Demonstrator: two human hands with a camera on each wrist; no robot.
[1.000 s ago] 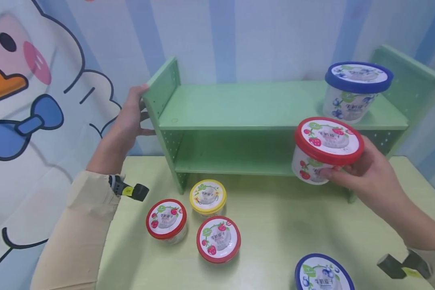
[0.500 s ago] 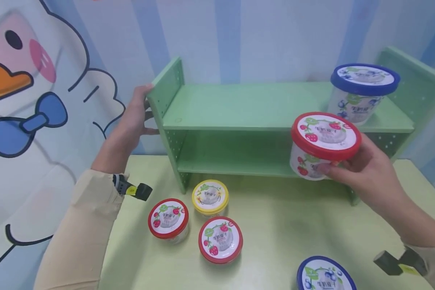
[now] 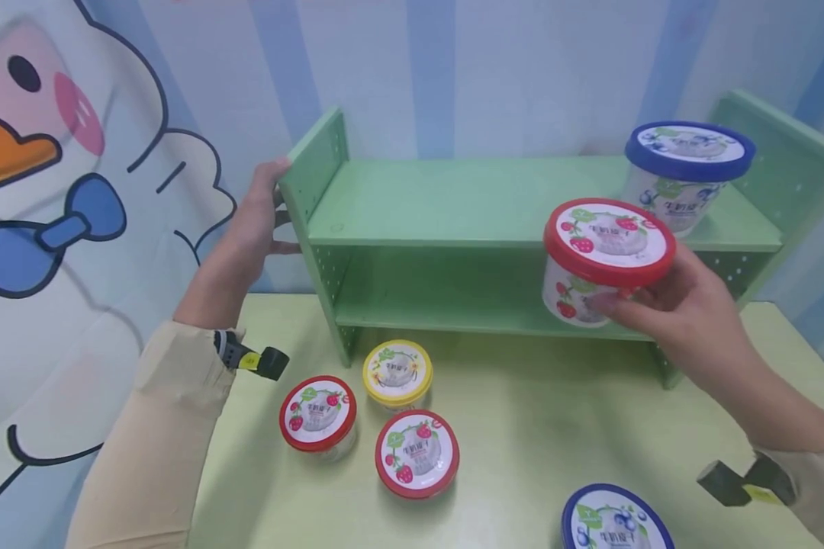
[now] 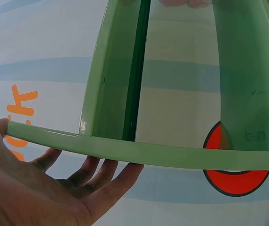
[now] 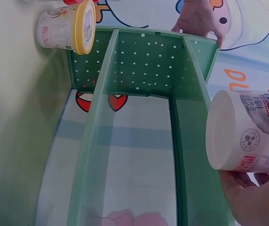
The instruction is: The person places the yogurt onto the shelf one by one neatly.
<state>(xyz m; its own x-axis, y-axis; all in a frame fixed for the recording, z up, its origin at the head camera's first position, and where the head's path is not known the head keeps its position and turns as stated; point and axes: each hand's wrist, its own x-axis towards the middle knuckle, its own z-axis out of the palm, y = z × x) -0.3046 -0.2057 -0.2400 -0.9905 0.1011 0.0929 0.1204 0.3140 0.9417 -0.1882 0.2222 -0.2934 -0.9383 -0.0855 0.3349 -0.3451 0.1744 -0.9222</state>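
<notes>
A tub with a red lid and strawberry pictures (image 3: 607, 248) is held up in the air in front of the right part of a green shelf (image 3: 453, 202), its lid uppermost and its base touching nothing. The right hand (image 3: 687, 305) grips it from the side, the thumb across the near wall and the other fingers reaching round behind, so the tub is pinched between them; how those far fingers lie is partly hidden. The left hand (image 3: 250, 217) is at the outside of the shelf's left end panel (image 3: 326, 164), its fingers spread and the fingertips touching the panel. On the upper board, near the right end, a tub with a blue lid (image 3: 690, 149) stands upright, partly hidden by the held tub. The shelf stands on a pale green table (image 3: 515, 427). Before its left part stand a yellow-lidded tub (image 3: 397, 372) and, nearer the person, two more red-lidded tubs, the left one (image 3: 318, 413) and the right one (image 3: 416, 454), the three grouped close together. Another blue-lidded tub (image 3: 616, 524) stands at the bottom edge of the head view, cut off there. Both arms wear beige sleeves (image 3: 151, 435). Behind is a wall (image 3: 522, 76) with blue stripes, and at the left a cartoon duck (image 3: 30, 126) with a blue bow.
</notes>
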